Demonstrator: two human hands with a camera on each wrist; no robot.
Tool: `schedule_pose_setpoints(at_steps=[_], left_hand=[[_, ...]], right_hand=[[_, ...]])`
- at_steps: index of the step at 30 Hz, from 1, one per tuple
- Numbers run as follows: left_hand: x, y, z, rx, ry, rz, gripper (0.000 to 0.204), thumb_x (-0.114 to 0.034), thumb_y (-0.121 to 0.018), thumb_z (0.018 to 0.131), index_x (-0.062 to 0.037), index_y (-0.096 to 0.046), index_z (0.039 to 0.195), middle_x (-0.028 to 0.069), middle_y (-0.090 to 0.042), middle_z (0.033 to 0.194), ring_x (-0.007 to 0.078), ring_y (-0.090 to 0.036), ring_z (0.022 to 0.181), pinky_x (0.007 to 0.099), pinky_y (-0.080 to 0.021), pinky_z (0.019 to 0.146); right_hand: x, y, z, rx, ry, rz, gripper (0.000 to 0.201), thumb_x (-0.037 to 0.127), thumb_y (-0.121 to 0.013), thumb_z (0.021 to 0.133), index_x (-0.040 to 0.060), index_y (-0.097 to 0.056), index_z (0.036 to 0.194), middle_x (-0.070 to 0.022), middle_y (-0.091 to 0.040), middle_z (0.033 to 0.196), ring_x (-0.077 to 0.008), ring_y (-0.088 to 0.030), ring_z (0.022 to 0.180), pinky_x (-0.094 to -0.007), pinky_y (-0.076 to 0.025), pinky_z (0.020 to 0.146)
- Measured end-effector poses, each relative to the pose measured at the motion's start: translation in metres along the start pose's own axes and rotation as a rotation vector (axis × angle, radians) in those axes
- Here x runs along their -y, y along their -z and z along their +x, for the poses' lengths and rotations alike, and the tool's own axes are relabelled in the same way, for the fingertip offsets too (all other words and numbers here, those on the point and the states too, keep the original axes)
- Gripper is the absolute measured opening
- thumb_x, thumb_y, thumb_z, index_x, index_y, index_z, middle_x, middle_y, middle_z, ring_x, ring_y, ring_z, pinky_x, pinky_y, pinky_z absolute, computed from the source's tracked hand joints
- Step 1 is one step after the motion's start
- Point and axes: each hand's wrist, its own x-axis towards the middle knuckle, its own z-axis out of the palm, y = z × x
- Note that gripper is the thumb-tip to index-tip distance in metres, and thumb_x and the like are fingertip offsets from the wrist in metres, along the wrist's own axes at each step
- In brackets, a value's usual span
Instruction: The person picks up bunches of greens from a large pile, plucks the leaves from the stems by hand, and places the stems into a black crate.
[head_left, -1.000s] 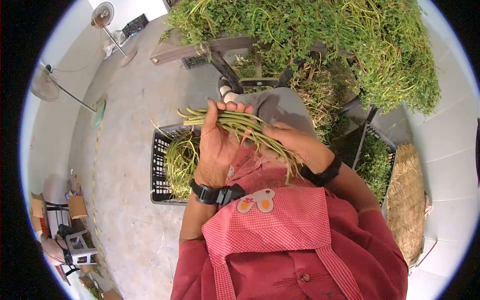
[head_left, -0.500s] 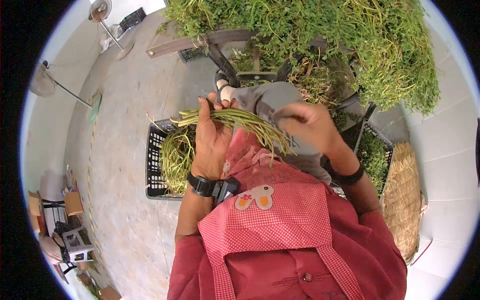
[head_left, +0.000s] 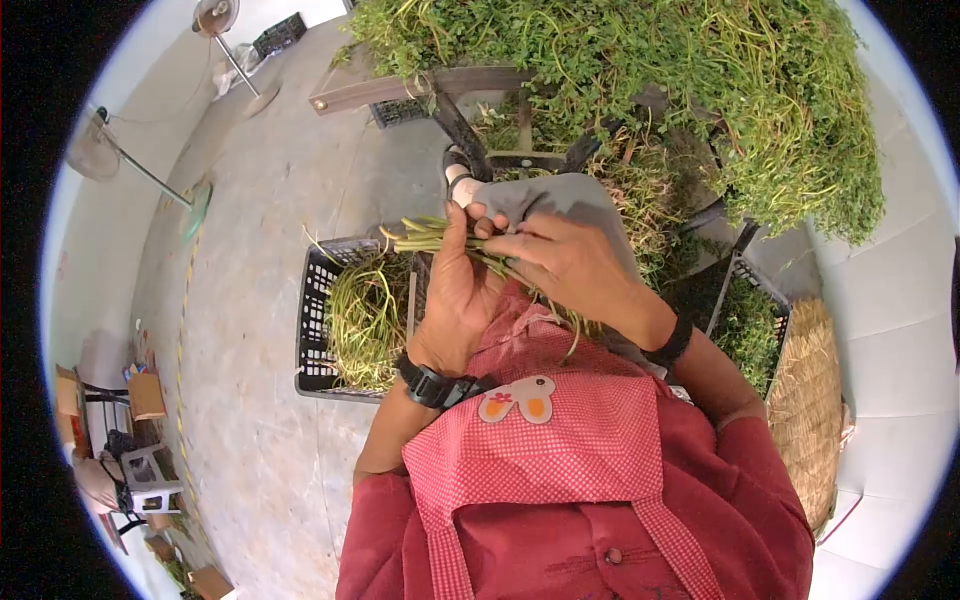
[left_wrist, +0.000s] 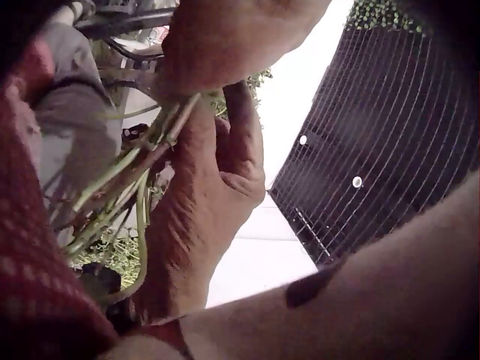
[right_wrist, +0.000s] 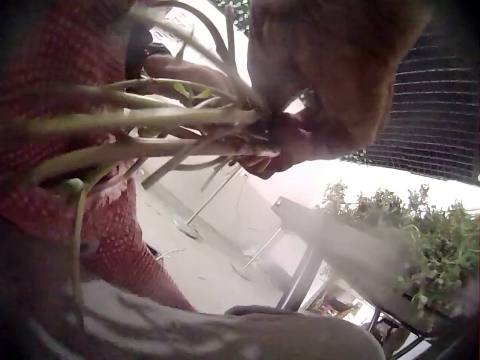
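My left hand (head_left: 455,300) grips a bundle of long green stems (head_left: 425,238) across its palm, cut ends pointing left over a black crate (head_left: 312,300). My right hand (head_left: 565,260) lies over the bundle just right of the left thumb, its fingers curled onto the stems. In the left wrist view the left hand (left_wrist: 202,202) wraps the stems (left_wrist: 112,187) with the right hand (left_wrist: 225,37) above it. The right wrist view shows the stems (right_wrist: 142,120) running into the right hand's fingers (right_wrist: 300,142). Both hands are above my lap and red apron (head_left: 540,440).
The black crate holds more cut stems (head_left: 365,320). A big heap of leafy greens (head_left: 650,90) covers a table with a wooden rail (head_left: 400,88) ahead. A second crate of greens (head_left: 750,310) and a straw mat (head_left: 815,400) are at right. Standing fans (head_left: 95,145) stand on the concrete floor at left.
Half a second ago my right hand was lifted off to the right; it has come back onto the bundle near the left thumb. The left hand kept its hold throughout.
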Motion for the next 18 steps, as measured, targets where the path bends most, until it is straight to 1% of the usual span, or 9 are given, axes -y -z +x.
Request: schedule_pose_setpoints(at_steps=[2,6,8,9,11,12,14,15,18], left_hand=[[0.004,-0.003,-0.003,0.015,-0.008,0.074,0.031,-0.036,-0.049,0.091,-0.0054,-0.052,0.083,0.0046,-0.048,0.074,0.0209,-0.054,0.083,0.0353,-0.047,0.083],[0.004,-0.003,-0.005,0.012,0.054,0.111,0.033,-0.037,-0.047,0.092,-0.0065,-0.049,0.079,0.0044,-0.047,0.075,0.0207,-0.053,0.081,0.0356,-0.047,0.082],[0.002,0.004,-0.001,0.018,0.065,0.035,0.035,-0.037,-0.046,0.092,-0.0069,-0.046,0.074,0.0048,-0.047,0.070,0.0206,-0.052,0.078,0.0388,-0.047,0.084],[-0.003,0.006,0.000,0.015,0.066,0.038,0.035,-0.037,-0.046,0.092,-0.0069,-0.046,0.074,0.0048,-0.047,0.070,0.0206,-0.052,0.078,0.0388,-0.047,0.084],[-0.011,0.007,0.002,0.128,0.071,-0.177,0.038,-0.038,-0.044,0.093,-0.0072,-0.045,0.070,0.0053,-0.045,0.065,0.0214,-0.051,0.074,0.0434,-0.044,0.088],[-0.013,0.005,0.001,0.126,0.074,-0.178,0.038,-0.038,-0.044,0.093,-0.0072,-0.045,0.070,0.0053,-0.045,0.065,0.0214,-0.051,0.074,0.0434,-0.044,0.088],[-0.017,-0.002,-0.001,0.118,0.038,-0.205,0.040,-0.038,-0.042,0.094,-0.0072,-0.044,0.068,0.0055,-0.044,0.061,0.0221,-0.050,0.072,0.0454,-0.040,0.093],[-0.018,-0.001,0.001,0.138,0.013,-0.217,0.040,-0.038,-0.040,0.094,-0.0074,-0.044,0.068,0.0054,-0.044,0.063,0.0225,-0.049,0.072,0.0454,-0.038,0.095],[-0.016,-0.003,-0.001,0.192,0.022,-0.216,0.040,-0.038,-0.039,0.094,-0.0074,-0.044,0.069,0.0050,-0.044,0.064,0.0224,-0.049,0.074,0.0459,-0.038,0.094]], right_hand=[[-0.001,0.001,-0.006,0.063,0.128,-0.184,0.033,0.020,-0.061,0.075,0.0175,-0.060,0.108,-0.0057,-0.056,0.086,-0.0264,-0.061,0.082,-0.0363,-0.050,0.064],[-0.007,0.002,-0.007,0.058,0.131,-0.208,0.031,0.017,-0.062,0.073,0.0151,-0.062,0.104,-0.0062,-0.054,0.082,-0.0256,-0.060,0.084,-0.0364,-0.050,0.063],[-0.012,-0.004,-0.004,-0.064,0.019,0.103,0.020,0.015,-0.064,0.074,0.0082,-0.064,0.093,-0.0059,-0.057,0.078,-0.0200,-0.061,0.075,-0.0320,-0.049,0.061],[-0.013,-0.002,-0.007,-0.065,0.017,0.106,0.020,0.015,-0.064,0.074,0.0082,-0.064,0.093,-0.0059,-0.057,0.078,-0.0200,-0.061,0.075,-0.0320,-0.049,0.061],[-0.011,0.019,-0.015,-0.160,-0.381,0.554,0.014,0.015,-0.066,0.077,0.0020,-0.065,0.083,-0.0060,-0.061,0.073,-0.0123,-0.059,0.067,-0.0274,-0.047,0.059],[-0.017,0.026,-0.019,-0.160,-0.385,0.553,0.014,0.015,-0.066,0.077,0.0020,-0.065,0.083,-0.0060,-0.061,0.073,-0.0123,-0.059,0.067,-0.0274,-0.047,0.059],[-0.030,0.042,-0.027,-0.203,-0.363,0.483,0.015,0.015,-0.066,0.078,-0.0005,-0.064,0.080,-0.0058,-0.063,0.070,-0.0068,-0.055,0.064,-0.0247,-0.045,0.059],[-0.036,0.046,-0.034,-0.157,-0.411,0.488,0.016,0.013,-0.067,0.078,-0.0009,-0.064,0.084,-0.0056,-0.063,0.073,-0.0056,-0.056,0.066,-0.0250,-0.045,0.058],[-0.026,0.046,-0.040,-0.166,-0.337,0.540,0.016,0.013,-0.067,0.077,0.0023,-0.065,0.089,-0.0063,-0.064,0.079,-0.0088,-0.057,0.064,-0.0257,-0.046,0.058]])
